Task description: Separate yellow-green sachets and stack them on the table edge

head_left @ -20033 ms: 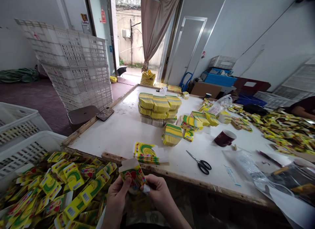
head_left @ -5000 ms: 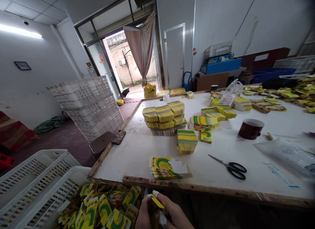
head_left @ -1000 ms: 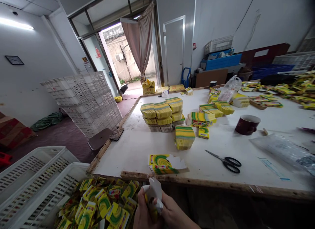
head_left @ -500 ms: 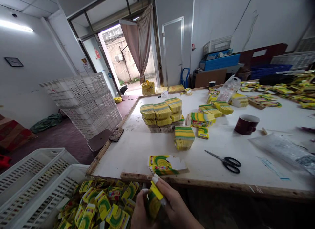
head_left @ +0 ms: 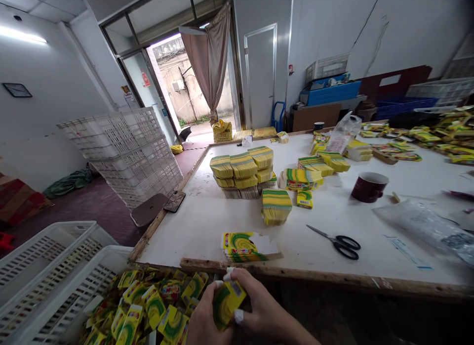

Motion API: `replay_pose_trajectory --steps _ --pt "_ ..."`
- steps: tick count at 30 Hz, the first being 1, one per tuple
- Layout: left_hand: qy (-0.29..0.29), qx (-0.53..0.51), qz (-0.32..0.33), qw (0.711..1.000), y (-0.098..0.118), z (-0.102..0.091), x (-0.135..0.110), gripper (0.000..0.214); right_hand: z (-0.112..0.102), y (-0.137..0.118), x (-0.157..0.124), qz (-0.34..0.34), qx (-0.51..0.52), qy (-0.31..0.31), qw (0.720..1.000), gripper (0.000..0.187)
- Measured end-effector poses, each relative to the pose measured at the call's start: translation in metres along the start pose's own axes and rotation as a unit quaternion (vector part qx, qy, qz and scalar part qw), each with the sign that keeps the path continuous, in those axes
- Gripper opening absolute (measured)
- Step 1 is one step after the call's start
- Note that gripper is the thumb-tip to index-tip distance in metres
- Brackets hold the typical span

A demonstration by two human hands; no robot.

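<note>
Both my hands meet at the bottom edge of the view around one small yellow and green carton [head_left: 225, 301]. My left hand [head_left: 198, 321] wraps it from the left. My right hand [head_left: 261, 310] grips it from the right, fingertips taped white. Just left of them stands a white crate [head_left: 74, 285] heaped with several folded cartons [head_left: 155, 305] of the same kind. On the white table [head_left: 207, 221], right beyond my hands, lies a small stack of flat carton blanks [head_left: 248, 246].
Bundled stacks of blanks [head_left: 242, 171] stand mid-table, one more bundle [head_left: 276, 206] nearer. Scissors [head_left: 338, 242], a dark mug [head_left: 368, 187] and a plastic bag [head_left: 425, 224] lie to the right. Empty crates [head_left: 122, 150] lean by the open door; a phone [head_left: 174, 201] rests on a stool.
The carton, held upright with a white flap open a second ago, is now closed and tilted flat between my hands. My hands shifted slightly lower and right.
</note>
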State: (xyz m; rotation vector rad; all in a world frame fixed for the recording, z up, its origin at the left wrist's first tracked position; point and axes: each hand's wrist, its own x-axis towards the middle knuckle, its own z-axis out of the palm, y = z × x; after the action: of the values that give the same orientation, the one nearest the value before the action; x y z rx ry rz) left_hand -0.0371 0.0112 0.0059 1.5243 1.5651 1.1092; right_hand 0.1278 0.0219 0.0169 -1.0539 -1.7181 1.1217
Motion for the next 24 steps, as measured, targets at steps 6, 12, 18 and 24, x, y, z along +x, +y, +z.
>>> replay_pose_trajectory --steps 6,12,18,24 --pt "0.265 -0.425 -0.229 0.835 -0.028 -0.037 0.020 0.048 -0.030 0.027 0.023 0.065 -0.216 0.153 0.962 0.055" --pt "0.209 -0.509 -0.362 0.753 -0.041 -0.026 0.019 0.013 -0.062 0.039 0.041 0.112 -0.328 0.157 0.925 0.051" --pt "0.162 -0.480 -0.329 0.797 -0.020 -0.002 0.012 0.021 -0.047 0.036 0.045 0.097 -0.357 0.118 0.922 0.056" --pt "0.128 -0.486 -0.337 0.796 -0.030 0.002 0.007 0.022 -0.050 0.028 0.050 0.093 -0.333 0.130 0.929 0.060"
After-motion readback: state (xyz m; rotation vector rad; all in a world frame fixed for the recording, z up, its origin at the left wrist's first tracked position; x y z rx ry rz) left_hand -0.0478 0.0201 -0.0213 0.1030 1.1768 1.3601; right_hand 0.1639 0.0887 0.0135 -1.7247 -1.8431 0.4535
